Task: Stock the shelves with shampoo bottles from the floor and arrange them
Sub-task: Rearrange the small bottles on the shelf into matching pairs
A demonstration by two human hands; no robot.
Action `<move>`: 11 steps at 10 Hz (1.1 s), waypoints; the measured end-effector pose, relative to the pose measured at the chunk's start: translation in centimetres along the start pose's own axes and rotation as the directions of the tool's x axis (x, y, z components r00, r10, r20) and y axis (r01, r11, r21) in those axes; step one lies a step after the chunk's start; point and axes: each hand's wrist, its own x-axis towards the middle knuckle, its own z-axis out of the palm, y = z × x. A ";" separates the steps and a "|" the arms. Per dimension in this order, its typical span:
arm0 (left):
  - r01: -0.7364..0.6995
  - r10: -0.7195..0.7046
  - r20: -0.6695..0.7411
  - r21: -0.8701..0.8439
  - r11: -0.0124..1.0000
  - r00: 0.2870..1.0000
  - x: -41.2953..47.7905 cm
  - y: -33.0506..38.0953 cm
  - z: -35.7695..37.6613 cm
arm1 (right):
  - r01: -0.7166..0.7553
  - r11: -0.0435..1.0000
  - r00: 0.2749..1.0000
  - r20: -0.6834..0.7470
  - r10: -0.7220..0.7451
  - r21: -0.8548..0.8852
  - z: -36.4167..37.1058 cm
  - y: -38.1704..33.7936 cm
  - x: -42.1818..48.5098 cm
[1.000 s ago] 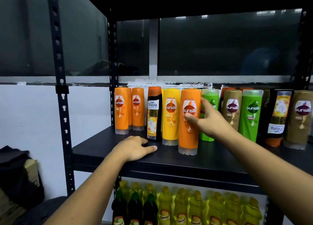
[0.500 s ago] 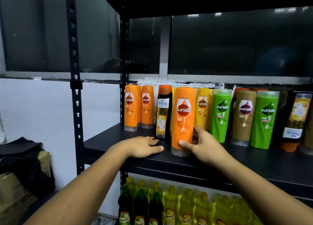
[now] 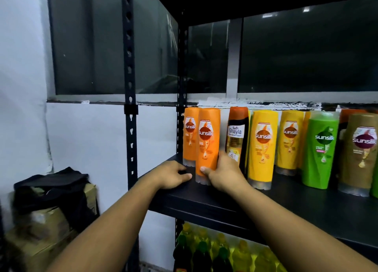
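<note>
Gripping the orange bottle [image 3: 207, 140], right hand [image 3: 223, 173] has slid it leftward; left hand [image 3: 171, 174] rests relaxed.

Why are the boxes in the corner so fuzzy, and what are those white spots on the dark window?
Head view: the cardboard boxes are smeared, probably by camera movement, while the orange bottle in the right hand reads sharp. Top right, the white spots look like lamps reflected in the window glass.

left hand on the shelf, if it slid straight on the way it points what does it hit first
Most likely the base of the orange plastic Sunsilk bottle that the right hand grips; the left hand lies just short of it on the black shelf board.
</note>
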 end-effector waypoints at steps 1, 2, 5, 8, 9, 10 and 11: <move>0.052 -0.068 -0.086 -0.171 0.984 0.994 1.8 -0.3 -0.3 | -0.065 0.998 0.997 -0.043 0.065 -0.004 2.1 -1.1 2.2; 0.077 -0.126 -0.151 -0.295 0.952 0.980 3.9 -0.6 -0.6 | -0.122 0.993 0.986 -0.117 0.121 -0.004 3.1 -1.5 3.5; -0.056 -0.099 -0.247 -0.552 0.832 0.964 7.7 -1.9 0.4 | -0.162 0.984 0.954 -0.242 0.176 0.079 4.8 -0.9 6.9; -0.140 0.048 -0.213 -0.441 0.886 0.976 8.7 -2.6 1.3 | -0.158 0.980 0.970 -0.164 0.177 0.121 6.0 0.4 8.1; -0.152 0.058 -0.225 -0.427 0.891 0.973 8.9 -2.5 1.5 | -0.161 0.979 0.972 -0.154 0.179 0.126 6.1 0.4 8.1; -0.150 0.056 -0.229 -0.416 0.897 0.972 9.0 -2.5 1.6 | -0.170 0.977 0.971 -0.146 0.188 0.130 6.1 0.2 8.2; -0.160 0.066 -0.237 -0.406 0.900 0.969 9.3 -2.4 1.6 | -0.180 0.976 0.968 -0.155 0.198 0.119 5.9 0.2 8.4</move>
